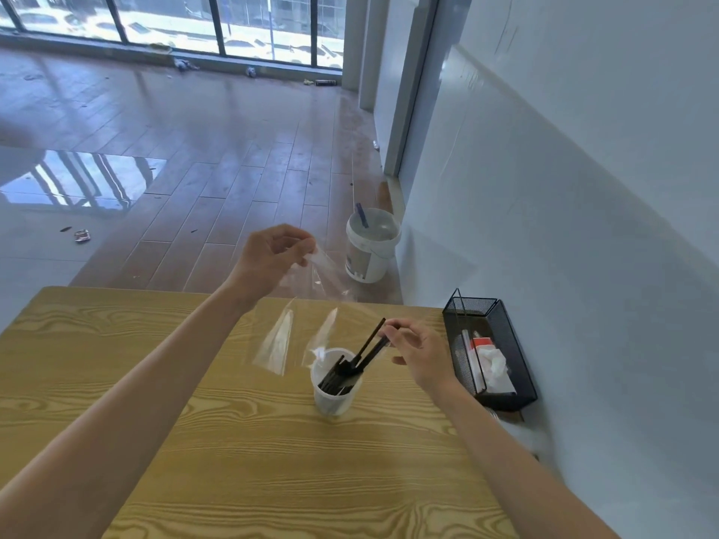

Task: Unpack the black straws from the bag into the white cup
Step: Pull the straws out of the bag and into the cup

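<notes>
A white cup (334, 398) stands upright on the wooden table (241, 441), right of centre. Several black straws (342, 373) lean inside it, their tops sticking out to the upper right. My right hand (418, 354) pinches the upper ends of a few of these straws just above the cup's rim. My left hand (272, 252) is raised above the table's far edge and pinches the top of a clear plastic bag (307, 324). The bag hangs down from it, open end near the cup. No straws show inside the bag.
A black mesh basket (492, 346) with tissues and packets sits at the table's right edge against the white wall. A white paint bucket (369, 245) stands on the floor beyond the table's far edge.
</notes>
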